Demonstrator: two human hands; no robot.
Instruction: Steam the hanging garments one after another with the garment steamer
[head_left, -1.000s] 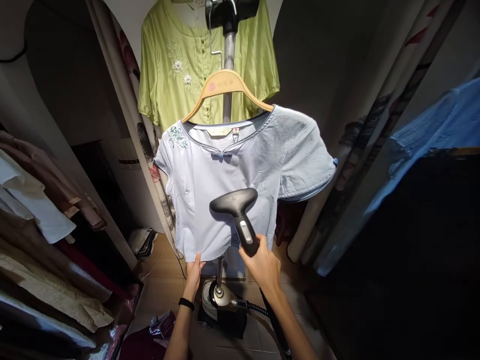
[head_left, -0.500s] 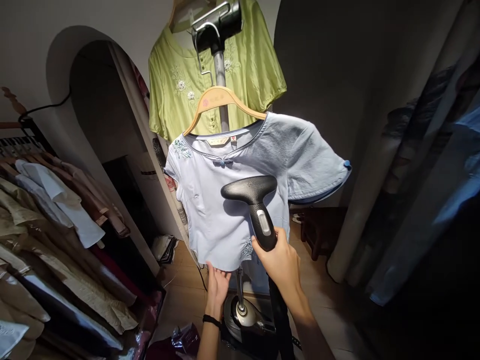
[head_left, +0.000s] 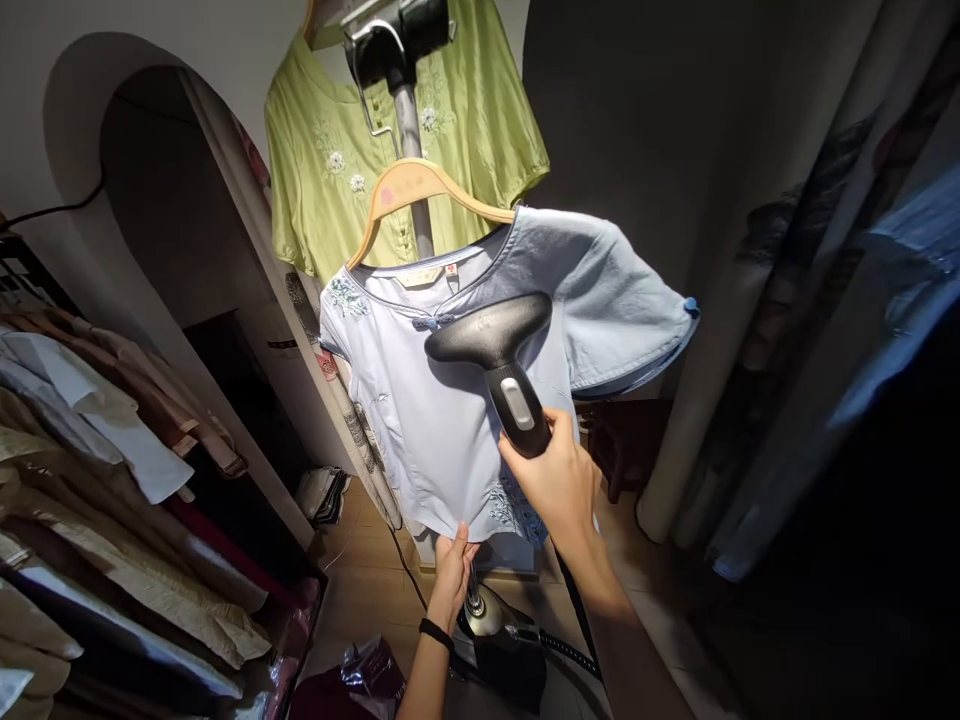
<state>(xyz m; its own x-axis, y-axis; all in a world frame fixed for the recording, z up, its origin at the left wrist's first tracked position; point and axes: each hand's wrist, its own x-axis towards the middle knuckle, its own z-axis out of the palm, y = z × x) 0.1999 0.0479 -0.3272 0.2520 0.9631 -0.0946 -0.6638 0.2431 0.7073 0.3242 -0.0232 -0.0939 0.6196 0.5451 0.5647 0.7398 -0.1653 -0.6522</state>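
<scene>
A pale blue short-sleeved blouse [head_left: 420,400] hangs on a wooden hanger [head_left: 409,190] from a metal pole [head_left: 411,130]. My right hand [head_left: 555,480] grips the handle of a black garment steamer head [head_left: 491,335], whose flat face presses against the blouse's chest just below the collar. My left hand [head_left: 454,570], with a black band on the wrist, pinches the blouse's bottom hem and pulls it down. The steamer base [head_left: 495,640] stands on the floor under the blouse, with its hose running off to the right.
A green embroidered blouse [head_left: 337,160] hangs behind the pole. A rack of folded and hung clothes [head_left: 97,500] fills the left side. Patterned curtains [head_left: 780,300] hang on the right. A dark arched doorway [head_left: 165,250] opens at the back left. The floor [head_left: 367,590] is wooden.
My right hand has moved the steamer head up the blouse from the waist to the chest. My left hand has kept hold of the hem. The camera view shifted.
</scene>
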